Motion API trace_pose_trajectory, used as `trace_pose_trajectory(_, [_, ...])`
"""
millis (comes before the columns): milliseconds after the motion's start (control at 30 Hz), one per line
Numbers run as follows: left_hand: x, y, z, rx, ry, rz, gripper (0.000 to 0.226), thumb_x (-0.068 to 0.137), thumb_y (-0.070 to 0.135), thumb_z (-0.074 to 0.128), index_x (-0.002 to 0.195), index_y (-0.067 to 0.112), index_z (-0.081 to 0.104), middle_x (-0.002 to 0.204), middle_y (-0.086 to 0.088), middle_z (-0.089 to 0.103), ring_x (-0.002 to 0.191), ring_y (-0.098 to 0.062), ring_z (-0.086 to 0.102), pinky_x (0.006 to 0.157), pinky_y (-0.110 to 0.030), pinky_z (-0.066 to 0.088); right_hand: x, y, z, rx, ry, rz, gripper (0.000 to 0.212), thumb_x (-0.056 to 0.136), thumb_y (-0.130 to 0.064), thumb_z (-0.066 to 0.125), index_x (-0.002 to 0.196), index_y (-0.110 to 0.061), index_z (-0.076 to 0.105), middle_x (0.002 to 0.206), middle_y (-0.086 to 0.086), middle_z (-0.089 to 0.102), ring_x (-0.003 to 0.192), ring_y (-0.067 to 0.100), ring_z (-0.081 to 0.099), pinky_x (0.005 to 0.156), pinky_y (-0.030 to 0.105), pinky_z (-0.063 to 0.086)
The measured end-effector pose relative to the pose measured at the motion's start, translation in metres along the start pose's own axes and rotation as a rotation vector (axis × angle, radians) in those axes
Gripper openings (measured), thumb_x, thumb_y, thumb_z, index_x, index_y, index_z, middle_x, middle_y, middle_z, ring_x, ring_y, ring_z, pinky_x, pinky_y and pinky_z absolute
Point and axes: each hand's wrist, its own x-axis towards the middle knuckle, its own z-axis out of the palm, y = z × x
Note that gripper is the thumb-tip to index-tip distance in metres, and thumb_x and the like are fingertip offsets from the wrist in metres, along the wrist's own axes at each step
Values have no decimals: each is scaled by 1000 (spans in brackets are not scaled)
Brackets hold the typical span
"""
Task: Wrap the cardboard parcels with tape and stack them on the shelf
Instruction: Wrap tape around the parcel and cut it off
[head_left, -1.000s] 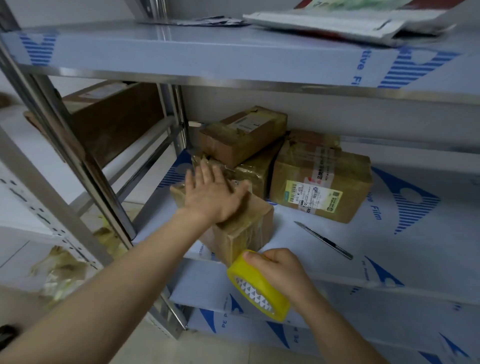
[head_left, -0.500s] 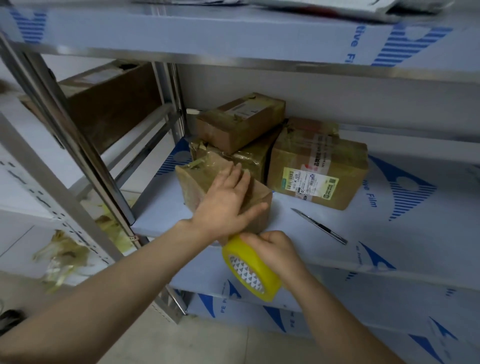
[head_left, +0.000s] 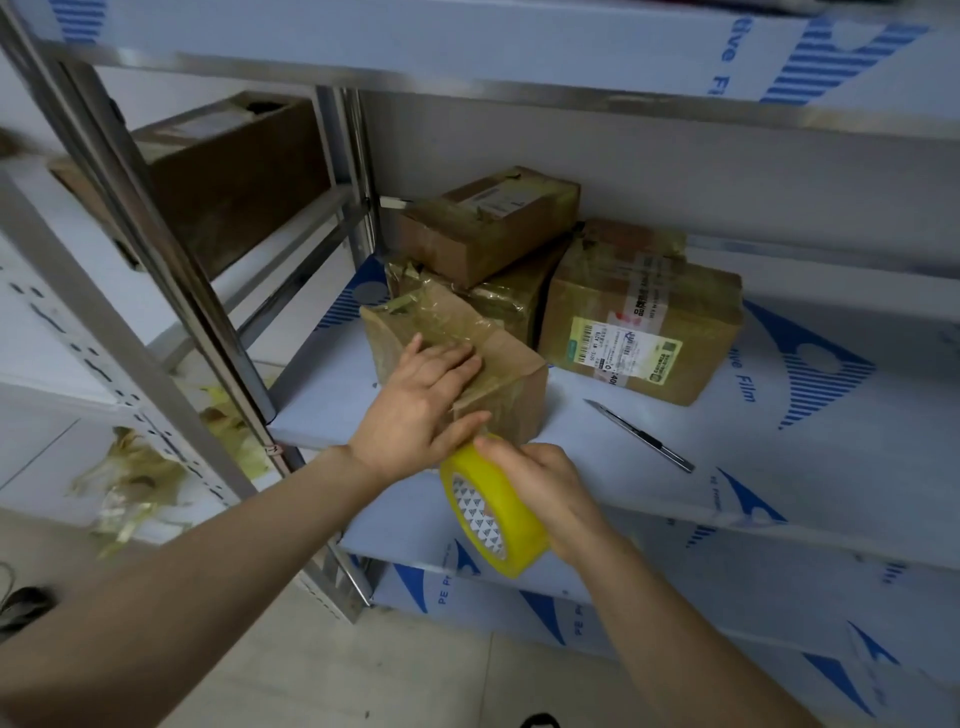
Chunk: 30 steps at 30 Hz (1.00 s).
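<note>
At the lower left of the frame, crumpled scraps of yellowish tape (head_left: 130, 483) lie on a pale surface beyond a slanting steel shelf post (head_left: 156, 249). Above them, in the upper left, a large dark-brown cardboard box (head_left: 234, 176) sits on a neighbouring rack.

Left of centre, the left hand (head_left: 421, 410) rests on a small brown cardboard parcel (head_left: 498, 384). The parcel stands at the front left of the white film-covered shelf board (head_left: 831, 467). The hand's fingers (head_left: 447, 361) are straight and lie flat on the parcel's taped top face. The thumb reaches across the near end face, its tip just beside the tape roll. This hand clasps nothing.

Just below centre, the right hand (head_left: 540, 483) grasps a roll of yellow adhesive tape (head_left: 493, 514), its fingers curled over the outer band. The roll is tilted, its patterned core facing the lower left, and its upper edge sits close under the parcel's near end. Whether a strip runs from roll to parcel cannot be told.

Behind the small parcel, two taped brown parcels are stacked, the upper one (head_left: 488, 223) lying askew on the lower one (head_left: 509, 301). Touching them on the right is a bigger brown parcel with a green-and-white shipping label (head_left: 639, 322).

Right of centre, a slim grey utility knife (head_left: 639, 435) lies flat on the shelf board, apart from both hands.
</note>
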Motion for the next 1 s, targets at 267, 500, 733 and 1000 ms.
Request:
trace_pose_trajectory(267, [17,23,4,273,-133,-163,55,100,48,23,148,20,31,153,-5,32,141,-22,26,115,-43,6,-3,-2,-1,-5,-20,54,19,85,-36,62,81,-18,65,101,10,69,96,29,64,93,46,51])
trace_pose_trajectory(500, [16,31,0,224,-52,-111,47,98,35,43,131,4,56,133,-19,55,123,-33,53,103,-42,40,-5,-6,-1,13,-26,74,26,87,-34,63,95,-11,69,105,14,69,98,31,64,94,46,49])
trace_pose_trajectory(733, [65,-38,-25,129,-204,-623,73,94,64,16,140,13,39,144,-20,39,134,-34,33,109,-45,29,-6,-5,-1,-31,-18,102,32,86,-33,65,102,-6,68,106,17,68,97,33,64,89,42,50])
trace_pose_trajectory(1000, [120,-87,-9,113,-490,-776,39,100,26,42,132,6,49,129,-19,53,120,-35,50,107,-46,37,4,-5,-2,-51,0,132,27,85,-37,64,92,-11,68,103,13,68,99,31,63,89,39,49])
